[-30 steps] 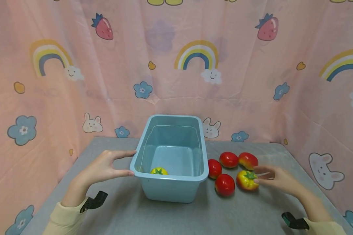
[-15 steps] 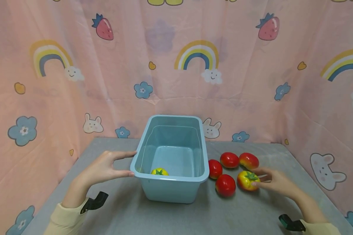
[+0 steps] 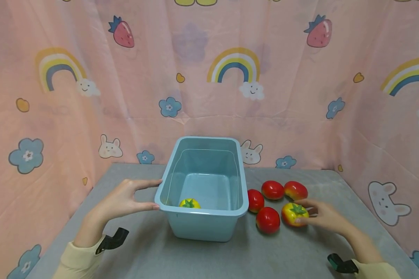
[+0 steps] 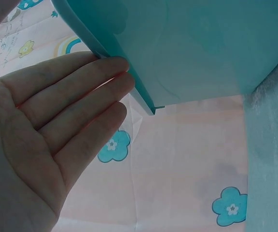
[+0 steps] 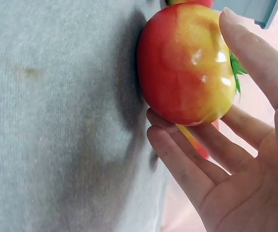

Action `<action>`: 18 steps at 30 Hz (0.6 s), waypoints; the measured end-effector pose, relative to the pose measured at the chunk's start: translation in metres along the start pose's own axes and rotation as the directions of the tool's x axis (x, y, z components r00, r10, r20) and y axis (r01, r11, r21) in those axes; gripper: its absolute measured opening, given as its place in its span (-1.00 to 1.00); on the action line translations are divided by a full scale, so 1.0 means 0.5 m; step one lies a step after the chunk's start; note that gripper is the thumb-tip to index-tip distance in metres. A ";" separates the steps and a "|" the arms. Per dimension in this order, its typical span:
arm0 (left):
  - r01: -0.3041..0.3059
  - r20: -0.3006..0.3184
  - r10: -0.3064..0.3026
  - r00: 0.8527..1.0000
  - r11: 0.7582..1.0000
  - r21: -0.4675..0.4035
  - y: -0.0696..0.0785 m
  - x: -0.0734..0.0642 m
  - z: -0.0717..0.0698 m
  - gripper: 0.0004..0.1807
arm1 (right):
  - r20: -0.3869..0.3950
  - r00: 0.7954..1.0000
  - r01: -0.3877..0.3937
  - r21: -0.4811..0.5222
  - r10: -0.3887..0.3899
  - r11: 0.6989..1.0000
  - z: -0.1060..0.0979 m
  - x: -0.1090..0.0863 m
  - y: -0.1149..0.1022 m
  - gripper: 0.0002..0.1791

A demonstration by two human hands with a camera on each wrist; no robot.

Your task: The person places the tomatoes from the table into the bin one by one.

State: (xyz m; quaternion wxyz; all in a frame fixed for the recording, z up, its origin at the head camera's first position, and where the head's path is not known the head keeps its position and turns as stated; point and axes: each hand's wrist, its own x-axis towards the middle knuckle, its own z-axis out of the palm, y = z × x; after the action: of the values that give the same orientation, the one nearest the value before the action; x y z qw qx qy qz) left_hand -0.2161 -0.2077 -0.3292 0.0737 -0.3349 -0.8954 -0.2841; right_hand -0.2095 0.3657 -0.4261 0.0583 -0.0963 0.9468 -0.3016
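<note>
right hand (image 3: pixel 324 216): about half open, its fingers curved about the yellow-and-red fruit (image 3: pixel 295 214), thumb on the near side and fingertips on the far side; firmness of hold cannot be told. the fruit, green cap upward, appears to rest on the counter (image 3: pixel 290 257), between the blue bin (image 3: pixel 203 226) and the counter's right edge. left hand (image 3: pixel 125 198): thumb and fingers well apart and straight, tips touching the bin's left rim, apparently steadying it; nothing is enclosed.

around the held fruit: a red-and-yellow fruit (image 3: pixel 295 190) lies just behind it, toward the counter's far right corner; a red fruit (image 3: pixel 272 190) sits next to that one, toward the bin; a second red fruit (image 3: pixel 267 220) lies to the left of the held one, nearer the counter's front; a third (image 3: pixel 256 200) lies close beside the bin's right wall, contact uncertain.

the bin stands upright at mid-counter. inside it, by the near wall, lies a yellow fruit (image 3: pixel 189 203) with a green cap, partly hidden by the rim.

progress, as judged: early. one fruit is in; five are outside, the one in the right hand seemingly not yet lifted.
</note>
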 end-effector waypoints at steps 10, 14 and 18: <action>-0.010 -0.009 0.010 1.000 1.000 0.015 -0.004 0.000 0.002 -0.28 | 0.014 1.000 -0.002 -0.008 0.003 1.000 0.010 0.009 -0.003 -0.30; -0.005 -0.006 0.005 1.000 1.000 0.009 -0.003 0.000 0.002 -0.27 | 0.012 1.000 0.000 -0.014 0.000 1.000 0.011 0.011 -0.007 -0.30; -0.001 -0.004 0.001 1.000 1.000 0.005 -0.001 0.000 0.000 -0.27 | 0.016 1.000 0.003 -0.016 -0.003 1.000 0.012 0.014 -0.007 -0.30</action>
State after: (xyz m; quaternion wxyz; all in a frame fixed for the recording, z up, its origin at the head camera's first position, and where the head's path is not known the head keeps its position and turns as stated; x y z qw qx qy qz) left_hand -0.2163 -0.2080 -0.3297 0.0765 -0.3347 -0.8958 -0.2822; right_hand -0.2145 0.3581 -0.4290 0.0645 -0.1007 0.9485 -0.2933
